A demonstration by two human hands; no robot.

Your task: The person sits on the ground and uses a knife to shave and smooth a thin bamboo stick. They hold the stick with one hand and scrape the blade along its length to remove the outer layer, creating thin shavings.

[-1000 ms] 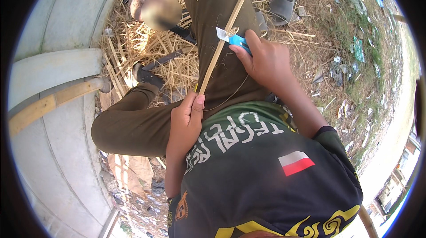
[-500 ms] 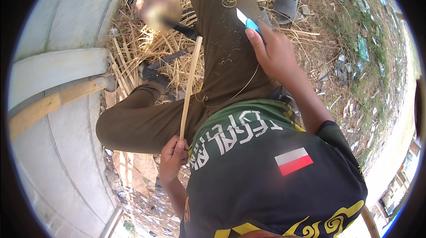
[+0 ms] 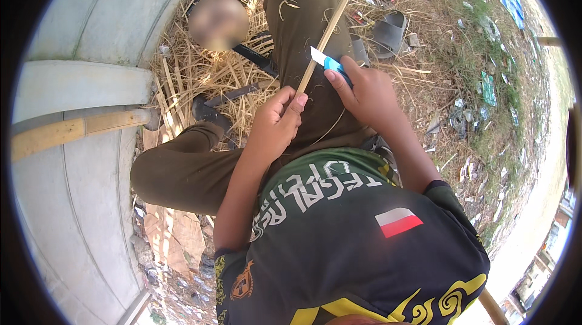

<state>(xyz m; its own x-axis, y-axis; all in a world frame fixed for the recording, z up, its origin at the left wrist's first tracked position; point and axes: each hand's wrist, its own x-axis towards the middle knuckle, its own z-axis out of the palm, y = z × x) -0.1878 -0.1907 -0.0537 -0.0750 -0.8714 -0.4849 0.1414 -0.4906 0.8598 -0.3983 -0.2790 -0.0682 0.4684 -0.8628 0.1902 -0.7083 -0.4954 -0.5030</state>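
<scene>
Pinched in my left hand (image 3: 277,120) is the near end of a long pale bamboo strip (image 3: 326,35), which slants up and away to the right over my raised leg. My right hand (image 3: 367,93) grips a blue utility knife (image 3: 337,68). Its bare blade (image 3: 317,56) lies at the strip, a little beyond my left fingers; whether it cuts in or only touches, I cannot tell. Thin curled shavings (image 3: 288,5) cling to my brown trousers (image 3: 301,7).
Loose bamboo strips and shavings (image 3: 242,104) cover the ground on the left, near a dark blade-like tool (image 3: 254,60). A pale panel wall (image 3: 85,89) with a bamboo pole (image 3: 79,133) stands left. A grey sandal (image 3: 389,34) lies ahead, and litter dots the grass at right.
My left hand has risen from my lap to the middle, swinging the strip rightward across my leg. My right hand has come down slightly, bringing the knife blade to the strip.
</scene>
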